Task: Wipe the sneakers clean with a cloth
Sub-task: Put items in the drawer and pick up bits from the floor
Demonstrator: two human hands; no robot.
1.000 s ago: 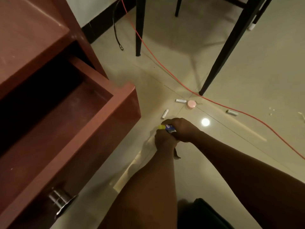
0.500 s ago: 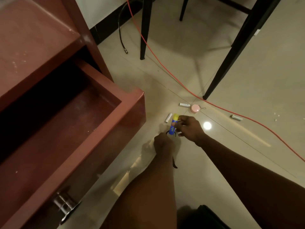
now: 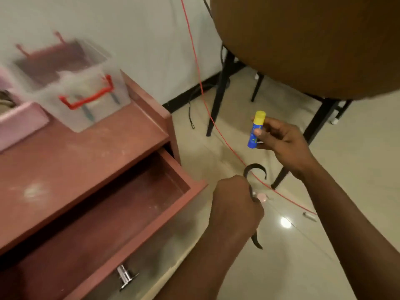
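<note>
We hold a glue stick (image 3: 256, 131) in our right hand (image 3: 281, 141), thumb and fingers pinched round its blue barrel. Its long axis stands near upright, yellow cap on top and tipped slightly to the right, above the floor (image 3: 324, 256) and beside the red cable (image 3: 194, 61). Our left hand (image 3: 236, 204) is clenched round a black strap (image 3: 255, 164), one end curling over the fist, the other hanging below it. This hand sits just off the corner of the open drawer (image 3: 112, 213). Half a second ago both hands were low at the floor, the stick close to the batteries there. Now both are raised, and our view has swung up to take in the counter (image 3: 75, 152), with its blurred clear box (image 3: 65, 109) and pink box (image 3: 19, 124).
</note>
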